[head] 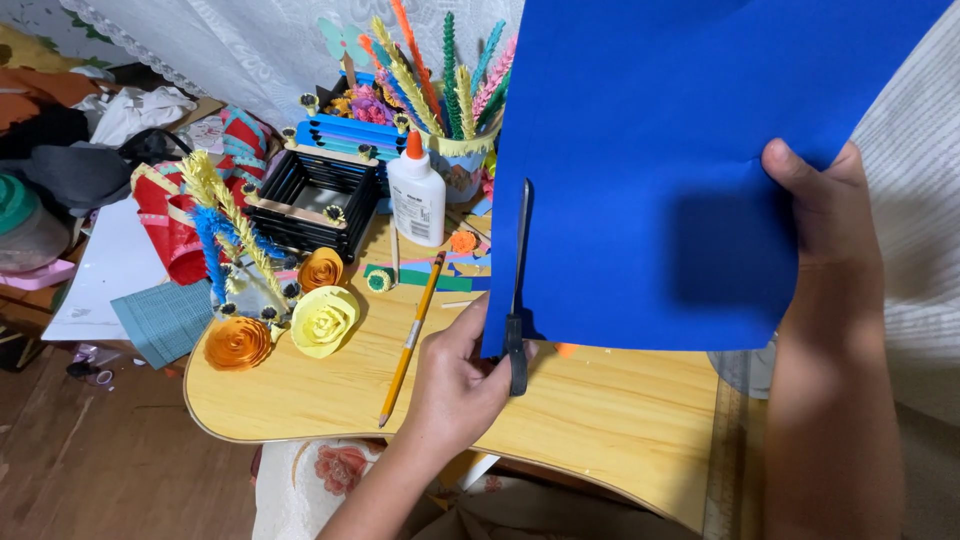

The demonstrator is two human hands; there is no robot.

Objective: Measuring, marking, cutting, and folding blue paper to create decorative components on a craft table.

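- Fingers of the left hand (455, 385) are closed around the dark handles of a pair of scissors (518, 300), blades pointing up along the left edge of a blue paper sheet (660, 170).
- Fingers of the right hand (825, 205) pinch the sheet's right side, thumb on the near face, holding it upright above the wooden desk (590, 410).
- Judging from the blade lying against the paper edge, a cut seems to be in hand; it would go well if the sheet is kept taut and flat, the blades opened wide, and the paper fed into them rather than the scissors pushed.
- Keeping the right thumb well away from the cutting line looks wise.
- Hard to tell: whether the blades are open or shut, since they show edge-on as one thin dark line.
- Hidden: the right fingers behind the sheet, and whatever lies on the desk beyond it.
- Cut off: the sheet's top and right corner run out of view.
- Nearby on the desk lie a pencil (412, 335), a white glue bottle (416, 195) with an orange cap, and paper roses (322, 320).
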